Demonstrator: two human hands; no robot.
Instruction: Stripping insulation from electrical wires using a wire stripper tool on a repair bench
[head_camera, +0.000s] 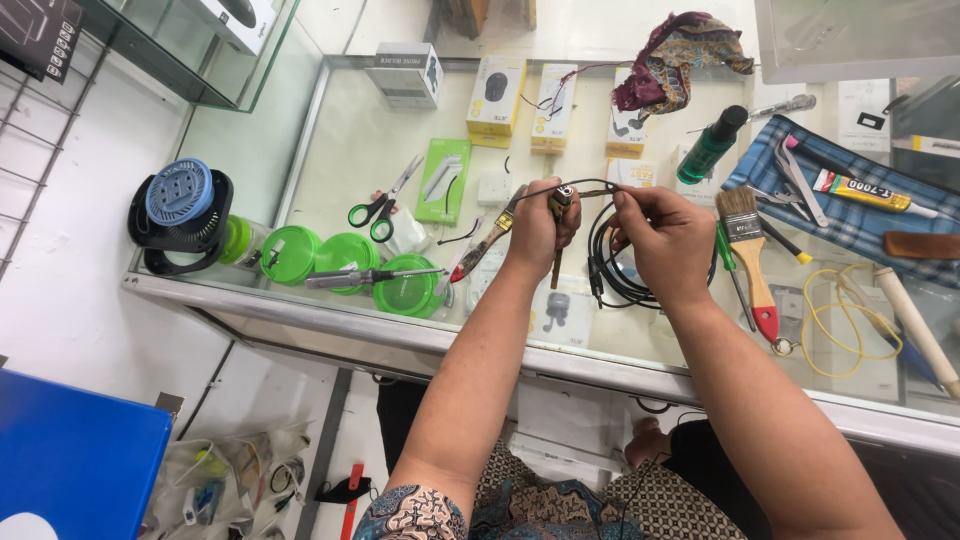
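My left hand (540, 228) is closed around a small lighter (562, 197) with a metal top, held above the glass counter (400, 330). A thin stick-like tool hangs down from that same fist. My right hand (668, 240) pinches a thin black cable (590, 186) close to the lighter's top. The cable's coiled rest (612, 268) hangs in loops below my right hand. A tool with a red tip and a striped handle (480, 252) lies just left of my left hand.
Green-handled scissors (375, 210), green round lids (345, 255), a screwdriver (365, 277) and a blue-and-black small fan (180, 210) lie to the left. A paintbrush (750, 255), glue tube (862, 190), green bottle (708, 147) and checked cloth (870, 215) lie right. Small boxes (497, 95) stand behind.
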